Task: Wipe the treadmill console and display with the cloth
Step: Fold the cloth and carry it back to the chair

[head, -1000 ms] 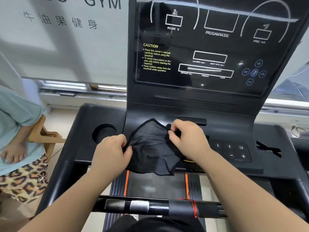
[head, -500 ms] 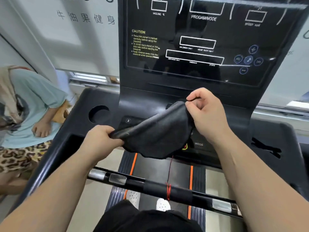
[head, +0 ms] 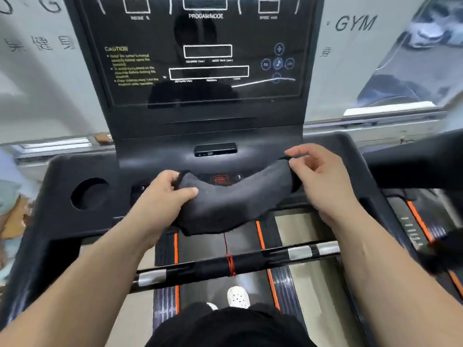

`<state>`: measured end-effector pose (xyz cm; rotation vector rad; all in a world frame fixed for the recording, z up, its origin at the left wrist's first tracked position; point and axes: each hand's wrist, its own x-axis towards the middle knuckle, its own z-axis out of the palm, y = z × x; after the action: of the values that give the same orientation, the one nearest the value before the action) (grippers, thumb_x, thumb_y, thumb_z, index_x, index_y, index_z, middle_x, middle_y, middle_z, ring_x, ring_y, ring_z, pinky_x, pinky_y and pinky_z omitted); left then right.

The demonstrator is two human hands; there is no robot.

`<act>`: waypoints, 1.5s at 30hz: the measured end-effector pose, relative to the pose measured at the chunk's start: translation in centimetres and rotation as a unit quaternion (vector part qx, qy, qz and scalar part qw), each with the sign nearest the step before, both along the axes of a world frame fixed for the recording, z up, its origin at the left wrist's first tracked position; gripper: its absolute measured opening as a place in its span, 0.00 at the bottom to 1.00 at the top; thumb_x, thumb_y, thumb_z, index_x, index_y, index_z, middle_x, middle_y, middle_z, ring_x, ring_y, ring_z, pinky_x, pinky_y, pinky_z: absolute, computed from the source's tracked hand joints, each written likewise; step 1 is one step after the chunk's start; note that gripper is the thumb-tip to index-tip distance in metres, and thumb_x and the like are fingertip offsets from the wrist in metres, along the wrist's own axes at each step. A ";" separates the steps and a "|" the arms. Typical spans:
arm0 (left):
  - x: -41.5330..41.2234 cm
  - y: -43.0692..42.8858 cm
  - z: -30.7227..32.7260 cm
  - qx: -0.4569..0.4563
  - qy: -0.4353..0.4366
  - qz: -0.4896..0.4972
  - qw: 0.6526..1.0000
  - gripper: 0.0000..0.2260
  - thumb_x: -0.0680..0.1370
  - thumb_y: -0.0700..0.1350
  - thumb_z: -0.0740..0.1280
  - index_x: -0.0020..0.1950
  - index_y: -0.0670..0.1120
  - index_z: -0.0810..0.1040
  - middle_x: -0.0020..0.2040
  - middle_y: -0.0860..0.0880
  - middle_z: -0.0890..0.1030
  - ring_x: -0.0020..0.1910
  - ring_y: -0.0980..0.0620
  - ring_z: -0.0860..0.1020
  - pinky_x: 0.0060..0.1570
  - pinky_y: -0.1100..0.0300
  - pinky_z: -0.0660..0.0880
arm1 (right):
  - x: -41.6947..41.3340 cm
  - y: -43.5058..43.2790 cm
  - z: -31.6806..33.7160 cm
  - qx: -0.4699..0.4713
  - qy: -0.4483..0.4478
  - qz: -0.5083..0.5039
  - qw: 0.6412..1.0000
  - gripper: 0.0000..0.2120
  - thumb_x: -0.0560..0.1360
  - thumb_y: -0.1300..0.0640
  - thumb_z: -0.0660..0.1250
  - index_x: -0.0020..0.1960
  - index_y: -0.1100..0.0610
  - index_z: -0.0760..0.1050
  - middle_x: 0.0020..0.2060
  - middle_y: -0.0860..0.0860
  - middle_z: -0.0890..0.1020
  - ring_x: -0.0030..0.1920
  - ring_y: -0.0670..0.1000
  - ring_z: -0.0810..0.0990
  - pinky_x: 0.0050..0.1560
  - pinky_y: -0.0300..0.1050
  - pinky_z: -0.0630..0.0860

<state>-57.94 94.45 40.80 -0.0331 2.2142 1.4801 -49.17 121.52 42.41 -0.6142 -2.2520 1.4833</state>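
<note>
A dark grey cloth (head: 233,204) hangs stretched between both hands just above the black treadmill console (head: 105,221). My left hand (head: 160,199) grips its left end. At the cloth's right corner, my right hand (head: 323,181) pinches the edge between thumb and fingers. The cloth sags in the middle and covers part of the button panel; a red lit button (head: 220,179) shows just behind it. The dark display (head: 205,53) rises upright behind, with white outlines and yellow caution text.
A round cup holder (head: 89,194) sits in the console's left side. A black handlebar (head: 225,267) with silver sensors crosses below my arms, over the orange-striped belt (head: 218,249). A person in a light green top stands at the far left edge.
The hands have drawn apart and lowered, pulling the cloth out sideways into a long strip. The view has swung left, so the display is now centred.
</note>
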 end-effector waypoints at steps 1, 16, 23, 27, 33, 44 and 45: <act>0.1 0.3 0.0 0.015 -0.039 -0.038 0.998 0.15 0.75 0.43 0.73 0.60 0.53 0.76 0.54 0.48 0.84 0.52 0.49 0.83 0.46 0.50 0.81 | 0.9 0.0 -0.1 -0.003 -0.004 -0.016 1.000 0.14 0.79 0.63 0.67 0.45 0.45 0.83 0.37 0.45 0.84 0.38 0.42 0.80 0.40 0.41 0.77; 9.1 10.2 -3.7 -0.045 0.124 -0.547 0.827 0.19 0.68 0.40 0.75 0.56 0.55 0.83 0.49 0.53 0.84 0.47 0.54 0.81 0.52 0.55 0.77 | 30.8 -5.6 -4.9 -0.093 -0.067 -0.383 0.917 0.14 0.78 0.64 0.68 0.43 0.47 0.86 0.40 0.45 0.87 0.41 0.45 0.82 0.43 0.44 0.77; 22.5 16.9 -4.5 -0.028 0.120 -0.680 0.723 0.15 0.64 0.41 0.75 0.47 0.55 0.83 0.46 0.56 0.85 0.44 0.56 0.82 0.41 0.73 0.73 | 45.9 -11.5 -7.9 -0.187 -0.030 -0.556 0.809 0.16 0.78 0.69 0.68 0.41 0.51 0.85 0.39 0.49 0.87 0.39 0.46 0.82 0.38 0.42 0.79; 32.5 19.3 -6.3 -0.058 0.120 -0.752 0.645 0.18 0.66 0.34 0.74 0.48 0.55 0.84 0.47 0.53 0.85 0.43 0.54 0.83 0.43 0.65 0.79 | 55.2 -15.2 -9.9 -0.241 -0.015 -0.625 0.743 0.15 0.79 0.68 0.68 0.42 0.51 0.84 0.37 0.45 0.86 0.40 0.45 0.82 0.38 0.38 0.79; 49.0 20.8 -7.3 -0.084 0.267 -0.801 0.529 0.13 0.69 0.36 0.71 0.44 0.54 0.85 0.44 0.54 0.86 0.47 0.51 0.82 0.46 0.61 0.74 | 69.0 -21.2 -10.6 -0.292 0.006 -0.680 0.672 0.11 0.74 0.69 0.74 0.50 0.55 0.85 0.43 0.49 0.87 0.46 0.49 0.84 0.43 0.39 0.80; 73.2 22.7 -7.6 -0.002 0.234 -0.900 0.367 0.07 0.75 0.38 0.71 0.37 0.45 0.84 0.47 0.50 0.79 0.56 0.54 0.75 0.51 0.61 0.71 | 84.7 -29.7 -11.0 -0.244 -0.183 -0.736 0.604 0.21 0.71 0.64 0.76 0.62 0.50 0.83 0.52 0.43 0.84 0.48 0.38 0.79 0.45 0.27 0.69; 75.0 23.0 -7.8 0.008 0.218 -0.905 0.365 0.06 0.75 0.38 0.72 0.38 0.45 0.84 0.51 0.51 0.77 0.59 0.57 0.73 0.53 0.62 0.68 | 85.7 -30.2 -11.0 -0.241 -0.193 -0.748 0.587 0.18 0.72 0.64 0.75 0.59 0.50 0.84 0.48 0.42 0.83 0.43 0.36 0.78 0.39 0.26 0.67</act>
<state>17.09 117.47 33.05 2.1413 0.8920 -0.0210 36.51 91.29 31.41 -2.3223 -0.5739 0.8521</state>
